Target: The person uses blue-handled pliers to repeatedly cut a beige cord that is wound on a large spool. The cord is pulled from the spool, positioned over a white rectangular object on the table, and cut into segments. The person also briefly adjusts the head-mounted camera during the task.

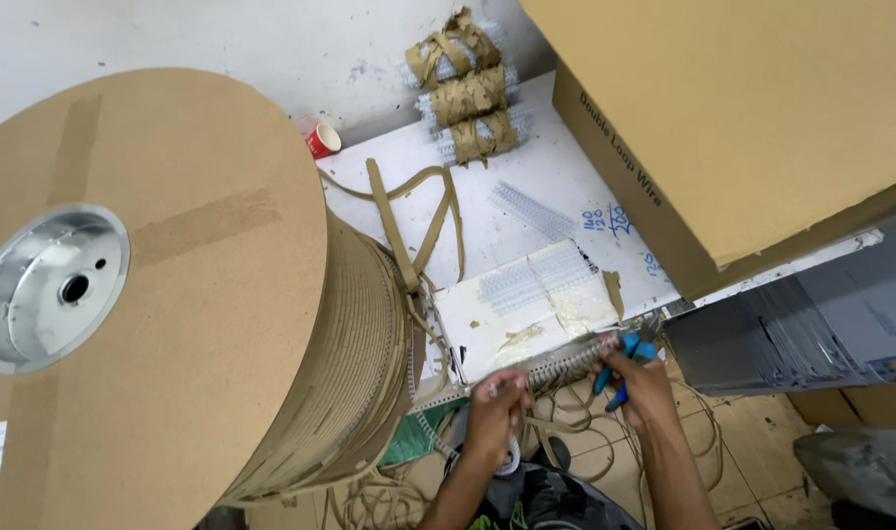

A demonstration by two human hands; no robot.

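Our left hand pinching one end of a silvery coiled binding wire strip, our right hand closed around blue-handled cutters at its other end, white worn cardboard block beyond, big brown cardboard spool at left.

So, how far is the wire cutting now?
Done: three paper-wrapped bundles of cut wire lie by the wall, and loose pieces lie on the white board. In hand: the left hand holds a wire strip, the right hand blue-handled cutters. Left: the big spool looks nearly full.
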